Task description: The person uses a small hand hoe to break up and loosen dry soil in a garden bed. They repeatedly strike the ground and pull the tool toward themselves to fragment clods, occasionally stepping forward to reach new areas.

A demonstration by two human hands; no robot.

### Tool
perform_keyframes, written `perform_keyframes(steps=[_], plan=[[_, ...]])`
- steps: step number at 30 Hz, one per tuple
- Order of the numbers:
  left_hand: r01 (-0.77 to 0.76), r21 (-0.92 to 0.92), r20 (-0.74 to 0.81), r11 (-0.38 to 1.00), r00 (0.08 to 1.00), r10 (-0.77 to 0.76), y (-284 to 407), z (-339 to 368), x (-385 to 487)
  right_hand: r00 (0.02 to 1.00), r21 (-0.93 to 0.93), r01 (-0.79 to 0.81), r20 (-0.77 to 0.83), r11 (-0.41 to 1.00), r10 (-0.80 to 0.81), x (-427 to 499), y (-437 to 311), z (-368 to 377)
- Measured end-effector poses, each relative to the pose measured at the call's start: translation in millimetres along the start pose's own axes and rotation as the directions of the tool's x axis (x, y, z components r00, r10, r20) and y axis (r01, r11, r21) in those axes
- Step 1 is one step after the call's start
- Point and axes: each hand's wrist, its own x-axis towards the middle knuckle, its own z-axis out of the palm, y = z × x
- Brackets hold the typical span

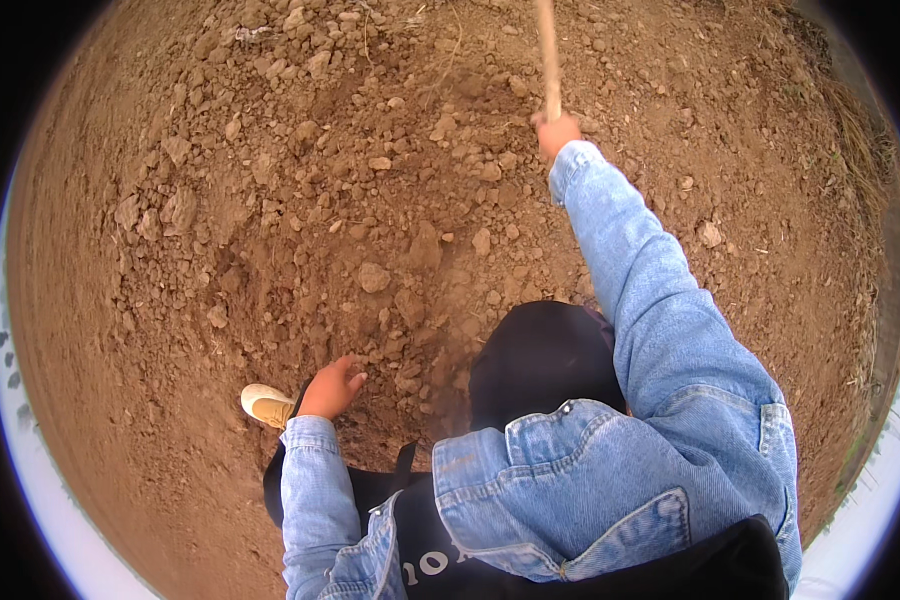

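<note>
At the end of an outstretched arm, my right hand [557, 136] grips a pale wooden handle [548, 60]. The handle runs up past the top of the view, so whatever is at its far end is out of sight. Lower down, my left hand [335, 388] hangs over broken soil [412, 307] near my left leg, fingers partly spread and with nothing in them. Loose brown clods, such as a round one [373, 277], lie between the two hands.
A tan shoe with a white toe [268, 405] stands on the soil at left. My dark-trousered right knee [544, 360] is bent at centre. Larger clods [180, 210] are heaped at upper left. Dry grass [855, 142] lines the field's right edge.
</note>
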Motion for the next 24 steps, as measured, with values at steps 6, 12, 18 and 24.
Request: perform_keyframes(steps=[6,12,18,24], plan=[[0.025,-0.054,0.037,0.998,0.999,-0.023,-0.8,-2.2,-3.8,0.866,0.178,-0.366,0.425,0.913,0.264,-7.7,53.2,21.7],[-0.03,-0.052,0.021,0.998,0.999,0.031,18.6,-7.5,7.7,0.854,0.253,-0.336,0.487,0.907,0.181,-86.2,114.6,-16.5],[-0.029,-0.031,0.029,0.999,0.999,0.03,21.7,-0.7,4.6,0.873,0.44,-0.347,0.475,0.828,0.114,-138.4,132.3,-44.7],[0.0,-0.086,0.036,0.996,0.999,0.003,2.5,8.4,-0.5,0.978,0.572,-0.04,0.189,0.819,-0.085,-91.2,25.7,-87.0]])
